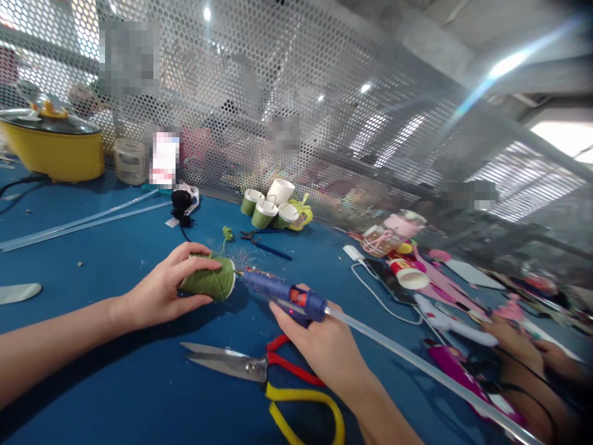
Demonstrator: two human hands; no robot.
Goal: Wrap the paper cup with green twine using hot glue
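Observation:
My left hand (pixel 178 284) is wrapped round a small cup covered in green yarn (pixel 210 281), lying tilted with its pale rim facing right. In my right hand (pixel 319 334) is a blue hot glue gun (pixel 273 287). Its nozzle reaches the cup's rim; whether it touches cannot be made out. A long clear glue stick (pixel 398 352) runs out of the gun's back toward the lower right. Below my hands lie big scissors (pixel 252 368) with spread handles, one red and one yellow. A knotted bit of green yarn (pixel 227 233) rests just beyond the cup.
Blue-handled pliers (pixel 271 246) and several green-wrapped cups (pixel 265 212) stand farther back, near a perforated metal screen (pixel 241 105). Loose glue sticks (pixel 88 219) and a yellow pot (pixel 55 148) are on the left. Another person's hands (pixel 519 352) work at the right among a phone (pixel 386 281) and pink pieces.

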